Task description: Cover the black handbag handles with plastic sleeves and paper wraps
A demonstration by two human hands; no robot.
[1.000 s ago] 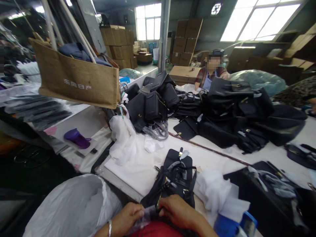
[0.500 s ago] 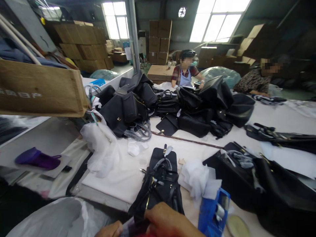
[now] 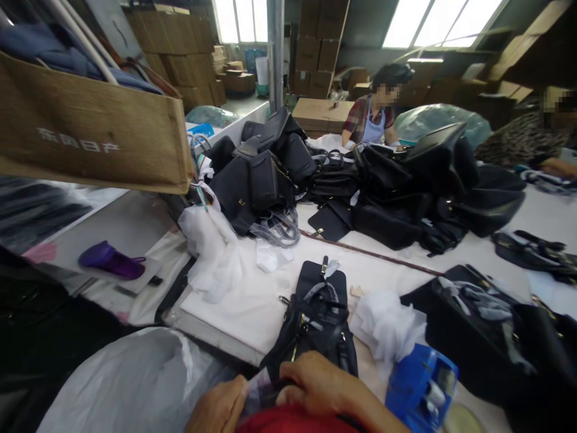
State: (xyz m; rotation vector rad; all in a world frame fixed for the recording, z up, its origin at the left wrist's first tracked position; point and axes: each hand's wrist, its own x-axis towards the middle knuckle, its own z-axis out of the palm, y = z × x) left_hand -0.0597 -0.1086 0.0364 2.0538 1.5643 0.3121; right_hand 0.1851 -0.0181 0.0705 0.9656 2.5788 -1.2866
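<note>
One black backpack (image 3: 345,319) is being handled by two hands at the near edge of the counter (image 3: 234,313).

Clear plastic film (image 3: 258,383) is being gripped in the closed fingers of the left hand (image 3: 217,406), while a dark strap (image 3: 274,392) is being pinched close by in the right hand (image 3: 315,382); whether this strap is being joined to the backpack cannot be told. The backpack is being supported on the counter just beyond the hands, its wrapped handle (image 3: 321,291) being displayed on top. To its right, a bundle of white wrapping sheets (image 3: 383,325) and a blue tape dispenser (image 3: 408,388) are being supported by the counter. At the left, a white plastic bag (image 3: 130,385) is being seen below the counter's edge. Farther off, black bags (image 3: 270,180) are being borne in a heap.
</note>
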